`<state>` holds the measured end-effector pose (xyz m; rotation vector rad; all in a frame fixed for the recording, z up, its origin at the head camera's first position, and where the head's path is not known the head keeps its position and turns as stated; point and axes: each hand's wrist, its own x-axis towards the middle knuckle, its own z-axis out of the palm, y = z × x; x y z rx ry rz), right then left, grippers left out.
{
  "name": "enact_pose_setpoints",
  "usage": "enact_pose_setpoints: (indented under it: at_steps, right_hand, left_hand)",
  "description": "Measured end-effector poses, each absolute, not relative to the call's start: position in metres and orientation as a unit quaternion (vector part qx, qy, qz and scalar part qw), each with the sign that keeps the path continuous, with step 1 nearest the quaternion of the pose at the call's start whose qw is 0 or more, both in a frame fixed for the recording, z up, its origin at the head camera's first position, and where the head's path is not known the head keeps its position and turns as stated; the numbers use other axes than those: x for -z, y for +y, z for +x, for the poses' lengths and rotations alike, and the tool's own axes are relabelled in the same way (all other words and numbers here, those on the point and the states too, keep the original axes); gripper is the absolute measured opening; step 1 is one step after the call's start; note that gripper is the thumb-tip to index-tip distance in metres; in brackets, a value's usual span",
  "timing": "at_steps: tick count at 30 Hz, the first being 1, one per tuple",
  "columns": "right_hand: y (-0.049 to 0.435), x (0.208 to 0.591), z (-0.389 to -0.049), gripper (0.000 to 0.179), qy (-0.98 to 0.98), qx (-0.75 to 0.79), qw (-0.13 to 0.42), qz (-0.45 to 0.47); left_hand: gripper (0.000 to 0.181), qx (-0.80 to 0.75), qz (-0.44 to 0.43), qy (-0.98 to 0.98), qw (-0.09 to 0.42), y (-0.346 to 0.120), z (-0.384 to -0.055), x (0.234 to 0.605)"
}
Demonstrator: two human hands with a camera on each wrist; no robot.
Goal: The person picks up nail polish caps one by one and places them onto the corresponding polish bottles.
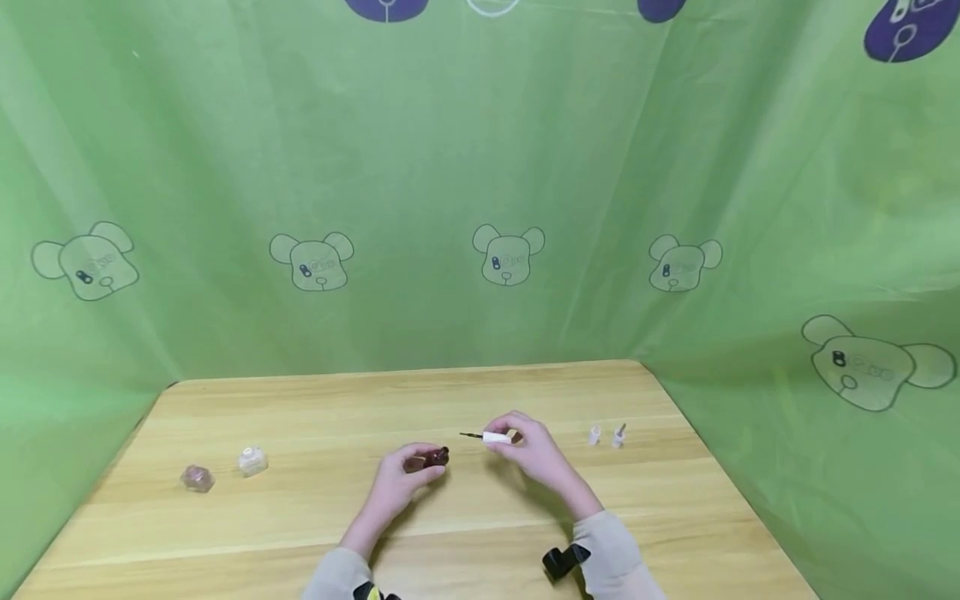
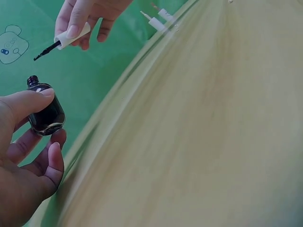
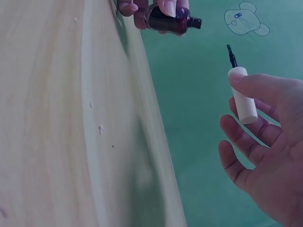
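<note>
Left hand (image 1: 393, 485) pinches bottle (image 1: 437, 457), right hand (image 1: 536, 454) brush cap (image 1: 496, 437); gap between, table edge (image 1: 420, 373) beyond

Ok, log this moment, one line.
left hand: holds uncapped dark-red glass bottle; right hand: pinches white cylindrical cap with black brush; brush: clear of bottle; wooden tabletop: two white brush caps

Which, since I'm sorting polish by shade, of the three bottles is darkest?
The nail polish bottle in the left hand: it looks deep red-brown, while the pinkish bottle and whitish bottle on the table are paler.
</note>
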<state>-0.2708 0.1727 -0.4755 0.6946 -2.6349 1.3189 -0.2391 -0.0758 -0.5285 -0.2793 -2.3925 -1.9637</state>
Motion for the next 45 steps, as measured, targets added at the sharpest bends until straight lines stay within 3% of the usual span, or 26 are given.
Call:
enact_pose_setpoints:
  at_steps: [32, 39, 45]
  right_hand:
    - [0.164, 0.465, -0.256, 0.019, -0.880, -0.387, 0.038, 0.272]
    - [0.162, 0.467, -0.258, 0.018, -0.883, -0.379, 0.036, 0.275]
    - [0.159, 0.469, -0.258, 0.017, -0.885, -0.366, 0.036, 0.285]
  left_hand:
    - [0.033, 0.628, -0.107, -0.771, 0.012, -0.073, -0.235, 0.530]
    - [0.032, 0.617, -0.133, -0.775, 0.037, -0.074, -0.237, 0.533]
    - [0.034, 0.619, -0.125, -0.775, 0.022, -0.072, -0.236, 0.529]
